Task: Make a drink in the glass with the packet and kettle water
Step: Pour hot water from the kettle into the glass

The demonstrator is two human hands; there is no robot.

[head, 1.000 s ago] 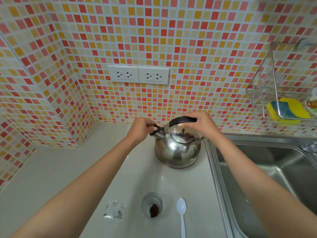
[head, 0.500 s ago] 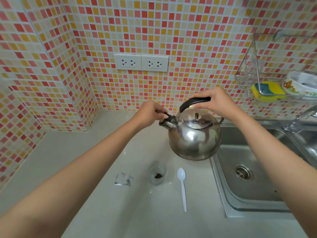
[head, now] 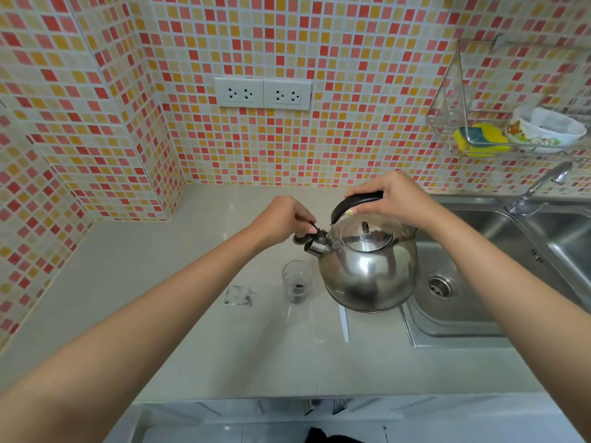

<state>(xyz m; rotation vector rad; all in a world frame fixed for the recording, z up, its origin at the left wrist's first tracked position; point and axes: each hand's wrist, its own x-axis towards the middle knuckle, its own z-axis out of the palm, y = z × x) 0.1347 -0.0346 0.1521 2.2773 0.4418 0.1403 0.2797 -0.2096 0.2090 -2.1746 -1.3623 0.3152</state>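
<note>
Stretching wide and pale, the counter meets the steel sink along a raised lip, with plenty of bare surface open to the left. The kettle hangs in the air right at that lip, over the white spoon. The right hand is curled round the black handle; the left hand pinches the little cap at the spout. Just beside the kettle, below the spout, stands the glass, dark powder in its bottom. The torn packet lies flat to its left.
</note>
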